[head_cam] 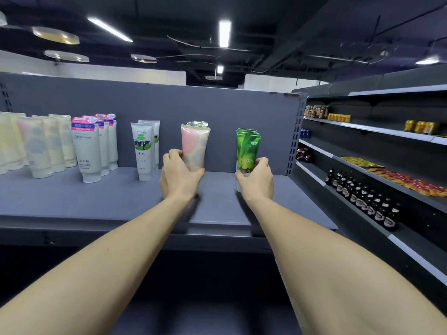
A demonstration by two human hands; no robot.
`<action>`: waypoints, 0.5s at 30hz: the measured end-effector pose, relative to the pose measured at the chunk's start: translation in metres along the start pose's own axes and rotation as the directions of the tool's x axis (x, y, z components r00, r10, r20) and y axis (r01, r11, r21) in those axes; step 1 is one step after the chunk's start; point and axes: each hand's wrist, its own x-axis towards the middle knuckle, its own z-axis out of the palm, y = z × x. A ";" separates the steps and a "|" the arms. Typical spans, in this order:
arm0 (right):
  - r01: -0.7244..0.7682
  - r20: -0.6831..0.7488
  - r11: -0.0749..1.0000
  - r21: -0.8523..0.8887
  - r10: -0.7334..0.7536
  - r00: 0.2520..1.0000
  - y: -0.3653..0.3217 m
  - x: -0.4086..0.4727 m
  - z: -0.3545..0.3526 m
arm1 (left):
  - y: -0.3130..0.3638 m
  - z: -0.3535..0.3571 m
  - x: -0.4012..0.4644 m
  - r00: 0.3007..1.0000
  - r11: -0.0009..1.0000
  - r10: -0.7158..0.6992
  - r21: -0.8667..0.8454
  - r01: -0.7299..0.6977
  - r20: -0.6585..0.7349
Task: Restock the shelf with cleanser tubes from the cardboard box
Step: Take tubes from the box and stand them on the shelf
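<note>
Fingers grip pink tube beside milk tubes

Bare shelf runs open along the front edge, below the rows of tubes. Between the white cow-print tubes and the pink tube a narrow gap remains. A wider lane lies between the pink tube and the green tubes. Right of the green tubes, the perforated upright closes the bay.
</note>
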 end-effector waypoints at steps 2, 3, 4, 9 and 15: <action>0.002 0.001 1.000 -0.012 -0.002 1.000 0.002 0.003 0.002 | 0.000 0.002 0.001 1.000 1.000 0.002 0.006 -0.002 0.005; 0.003 -0.003 1.000 -0.017 -0.003 1.000 0.002 0.004 0.002 | 0.000 0.003 0.002 1.000 1.000 0.003 0.006 -0.003 0.006; 0.004 -0.005 1.000 -0.022 -0.004 1.000 0.003 0.005 0.003 | 0.000 0.005 0.002 1.000 1.000 0.004 0.006 -0.004 0.006; 0.006 -0.011 1.000 -0.025 -0.006 1.000 0.004 0.004 0.004 | 0.000 0.009 0.000 1.000 1.000 0.004 0.000 -0.004 0.010; -0.058 0.007 0.998 0.007 0.057 0.998 -0.002 -0.004 0.000 | 0.001 -0.001 -0.006 1.000 1.000 0.005 -0.010 -0.005 0.002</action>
